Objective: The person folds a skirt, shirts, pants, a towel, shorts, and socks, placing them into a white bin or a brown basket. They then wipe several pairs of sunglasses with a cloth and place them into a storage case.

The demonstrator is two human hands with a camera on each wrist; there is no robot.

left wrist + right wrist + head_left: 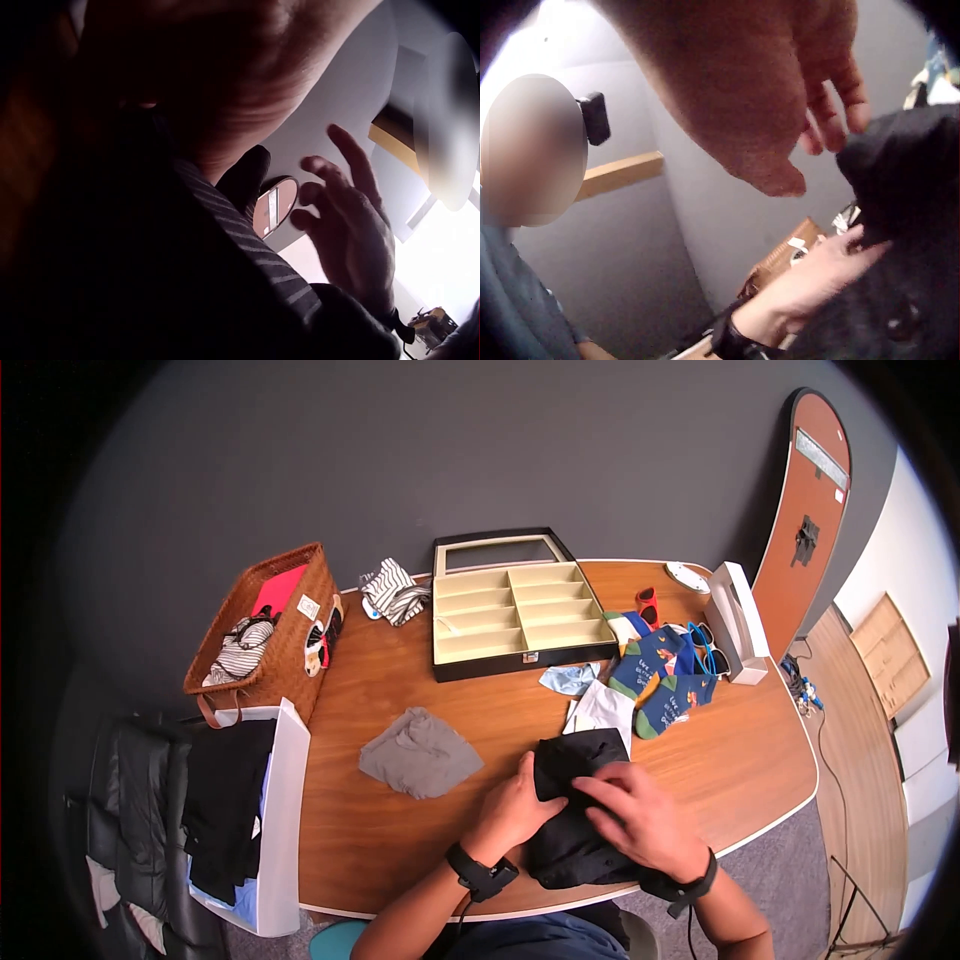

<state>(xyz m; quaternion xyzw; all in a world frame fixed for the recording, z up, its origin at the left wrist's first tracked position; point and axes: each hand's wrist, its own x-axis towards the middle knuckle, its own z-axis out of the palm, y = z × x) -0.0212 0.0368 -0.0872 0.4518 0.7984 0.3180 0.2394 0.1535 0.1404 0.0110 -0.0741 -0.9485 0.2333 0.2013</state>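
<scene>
A bunched black cloth (pixel 575 840) lies at the table's front edge; it fills the right part of the right wrist view, and its dark folds (pixel 907 180) stand up there. My left hand (pixel 515 810) grips its left side, thumb on top and the other fingers partly hidden by the fabric. Over the cloth's right side is my right hand (pixel 645 825), its fingers apart and slightly bent, holding nothing. In the left wrist view that right hand (pixel 352 232) is raised clear of the dark fabric, which shows a striped strip (pixel 255 247).
A grey cloth (pixel 420 753) lies to the left. Behind are a compartment box (pixel 530 658) with its lid up and a striped cloth (pixel 397 592). Patterned socks (pixel 645 665), sunglasses and a white box (pixel 740 625) are at right. A basket (pixel 285 635) and white bin (pixel 285 820) stand left.
</scene>
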